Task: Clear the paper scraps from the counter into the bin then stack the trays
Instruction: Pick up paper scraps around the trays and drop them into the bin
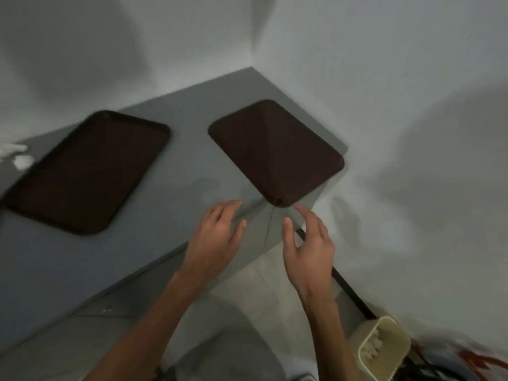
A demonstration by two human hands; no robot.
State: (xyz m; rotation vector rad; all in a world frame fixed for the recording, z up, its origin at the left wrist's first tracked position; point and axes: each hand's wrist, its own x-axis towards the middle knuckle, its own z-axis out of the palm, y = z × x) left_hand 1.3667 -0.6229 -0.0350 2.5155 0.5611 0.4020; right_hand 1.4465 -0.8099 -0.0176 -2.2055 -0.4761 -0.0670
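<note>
While blurred scraps [20, 158] sit cut off at the left end of the counter [187, 149] beside the left tray [88, 171], our left hand [217, 237] and right hand [308, 243] hover, fingers loose and empty, before the right tray [276, 152], bin [382, 347] lower right, contents indistinct.

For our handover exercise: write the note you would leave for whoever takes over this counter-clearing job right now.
Left hand, right hand: both open, empty, close to the near corner of the right tray.
It and the left tray lie flat and apart on the counter.
Done: some paper is in the bin on the floor.
Left: bin the white scraps at the counter's left edge beside the left tray, then stack the trays.
</note>
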